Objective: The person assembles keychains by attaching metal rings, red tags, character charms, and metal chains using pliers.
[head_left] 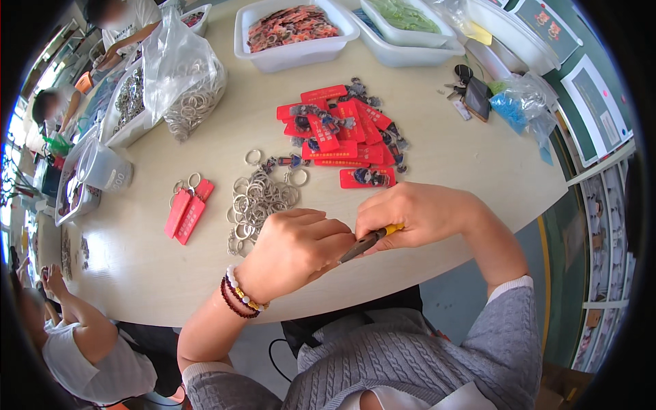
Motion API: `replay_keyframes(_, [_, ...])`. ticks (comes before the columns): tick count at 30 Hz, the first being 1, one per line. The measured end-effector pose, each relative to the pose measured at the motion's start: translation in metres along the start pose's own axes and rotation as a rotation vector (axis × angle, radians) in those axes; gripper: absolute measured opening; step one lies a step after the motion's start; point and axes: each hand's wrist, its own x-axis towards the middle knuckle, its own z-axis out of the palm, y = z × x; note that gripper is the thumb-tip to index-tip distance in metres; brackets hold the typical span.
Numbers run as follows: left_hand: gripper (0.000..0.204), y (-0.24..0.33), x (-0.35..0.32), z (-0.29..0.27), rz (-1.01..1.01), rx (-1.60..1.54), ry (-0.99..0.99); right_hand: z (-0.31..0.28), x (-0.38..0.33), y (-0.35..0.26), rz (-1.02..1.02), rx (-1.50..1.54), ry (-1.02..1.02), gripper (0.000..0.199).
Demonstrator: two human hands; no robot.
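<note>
My right hand (413, 213) is wrapped round a pair of pliers (365, 244) with dark jaws and a yellow grip, pointing down and left. Against its fingers, my left hand (297, 247) is closed with the back of the hand up; whatever it holds is hidden. Just beyond the left hand lies a heap of silver key rings (263, 201) with short chains. Past both hands is a pile of red cards (355, 137) with small printed figure charms on them. Two red tags (188, 213) with rings lie to the left.
Tubs of orange-red pieces (294, 31) and green pieces (406, 17) stand at the back. A plastic bag of rings (191, 96) and a clear cup (106, 167) sit at left. Keys (471, 92) lie at right. Other people (96, 342) sit along the left side.
</note>
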Motion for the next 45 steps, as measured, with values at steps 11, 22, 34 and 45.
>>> replay_keyframes(11, [0.018,-0.005,-0.014,0.012,0.16,0.418,0.294,0.011,0.016,0.012,0.168,0.386,0.037,0.016])
replay_keyframes(22, [0.016,-0.041,-0.044,-0.028,-0.658,-0.533,0.667,0.027,0.064,0.036,0.258,0.239,0.406,0.016])
replay_keyframes(34, [0.026,-0.056,-0.05,-0.024,-0.804,-0.892,0.666,0.034,0.084,0.034,0.227,-0.495,0.301,0.014])
replay_keyframes(45, [0.021,-0.03,-0.047,0.0,-0.378,-0.151,0.317,0.024,0.042,0.022,0.257,0.689,0.617,0.012])
